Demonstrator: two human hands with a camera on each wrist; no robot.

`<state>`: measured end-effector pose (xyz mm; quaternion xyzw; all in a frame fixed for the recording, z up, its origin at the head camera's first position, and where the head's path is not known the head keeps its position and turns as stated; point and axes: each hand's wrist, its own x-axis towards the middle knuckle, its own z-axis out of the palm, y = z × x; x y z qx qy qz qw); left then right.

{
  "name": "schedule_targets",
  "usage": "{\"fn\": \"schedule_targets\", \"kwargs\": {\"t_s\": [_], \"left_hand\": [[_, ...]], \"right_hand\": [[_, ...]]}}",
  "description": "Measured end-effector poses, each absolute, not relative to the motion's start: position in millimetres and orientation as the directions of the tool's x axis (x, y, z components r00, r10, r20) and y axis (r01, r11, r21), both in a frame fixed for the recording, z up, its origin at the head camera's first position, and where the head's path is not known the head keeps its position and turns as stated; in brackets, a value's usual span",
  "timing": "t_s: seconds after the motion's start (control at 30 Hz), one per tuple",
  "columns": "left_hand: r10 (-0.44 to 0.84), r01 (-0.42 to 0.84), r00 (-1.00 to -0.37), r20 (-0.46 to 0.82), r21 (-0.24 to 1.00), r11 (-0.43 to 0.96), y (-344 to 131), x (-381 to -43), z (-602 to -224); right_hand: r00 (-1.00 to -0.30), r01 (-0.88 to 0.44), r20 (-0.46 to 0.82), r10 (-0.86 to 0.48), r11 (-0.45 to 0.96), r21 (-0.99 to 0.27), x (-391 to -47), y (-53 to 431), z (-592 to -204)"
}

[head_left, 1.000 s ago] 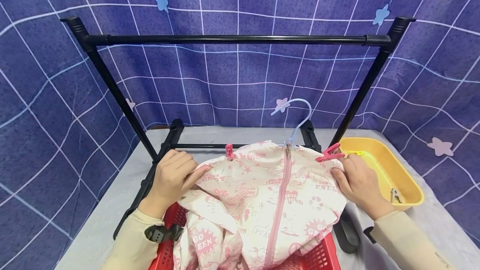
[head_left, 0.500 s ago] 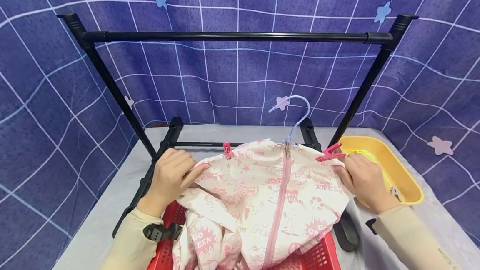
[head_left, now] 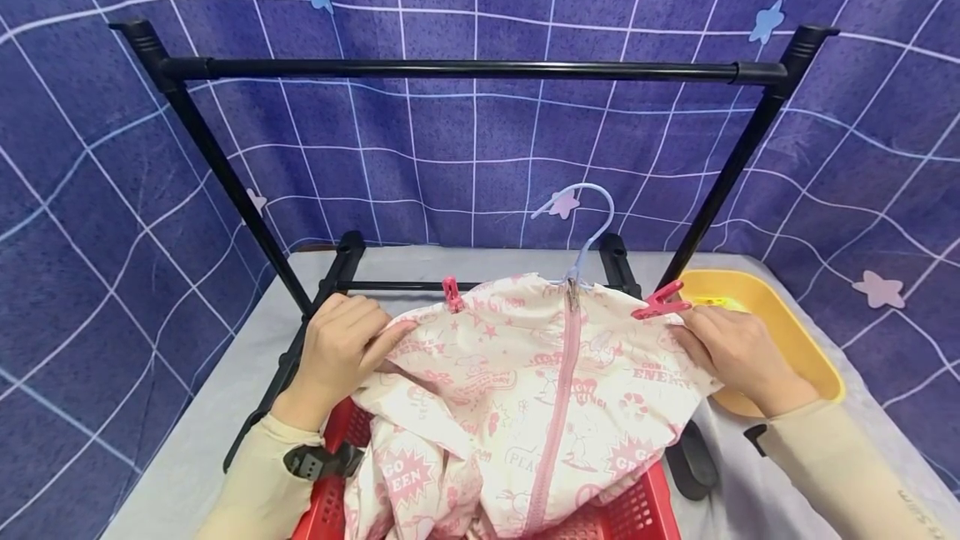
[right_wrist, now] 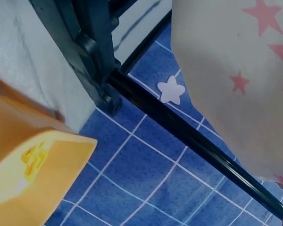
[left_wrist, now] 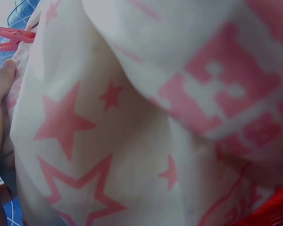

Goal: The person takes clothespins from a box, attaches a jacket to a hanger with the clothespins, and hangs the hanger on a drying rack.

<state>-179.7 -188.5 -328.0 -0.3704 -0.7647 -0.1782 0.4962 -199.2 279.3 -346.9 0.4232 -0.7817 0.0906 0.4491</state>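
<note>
A white jacket with pink print and a pink zipper (head_left: 564, 390) is spread between the two hands in the head view. My left hand (head_left: 341, 352) pinches its left shoulder edge, thumb in front. At the other shoulder, my right hand (head_left: 742, 352) grips the cloth with its thumb tucked against it. A pale blue hanger (head_left: 600, 227) pokes its hook out at the collar; its arms are hidden in the jacket. One pink clothespin (head_left: 452, 295) is clipped on the left part of the top edge. Another pink clothespin (head_left: 662, 302) sits by the right hand.
A black clothes rack (head_left: 472, 69) stands behind the jacket. Below the jacket is a red basket (head_left: 637, 515). A yellow bin (head_left: 795, 340) holding a yellow item (head_left: 716, 302) stands at the right. A black rack foot (head_left: 692, 461) lies near the right forearm.
The right hand has shifted slightly right, drawing the right shoulder cloth outward. The hanger hook has tipped a little left. Both hands keep their hold on the jacket.
</note>
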Motion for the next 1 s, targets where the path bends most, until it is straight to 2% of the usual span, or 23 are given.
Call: {"fn": "schedule_targets", "kwargs": {"t_s": [0.23,0.4,0.83,1.0], "left_hand": [[0.364,0.722,-0.250,0.897,-0.078,0.688,-189.1,-179.0,-327.8],[0.365,0.706,-0.280,0.888,-0.067,0.705,-190.2,-177.4,-327.8],[0.330,0.695,-0.346,0.878,0.003,0.719,-188.7,-172.9,-325.5],[0.297,0.684,-0.350,0.888,0.026,0.729,-188.1,-171.3,-324.6]], "right_hand": [[-0.139,-0.716,0.798,-0.587,0.616,0.329,-201.6,276.5,-338.4],[-0.107,-0.698,0.801,-0.589,0.619,0.361,-203.3,273.9,-333.5],[-0.142,-0.699,0.825,-0.547,0.646,0.308,-204.2,272.3,-325.5],[-0.139,-0.710,0.849,-0.510,0.649,0.274,-202.3,271.4,-323.5]]}}
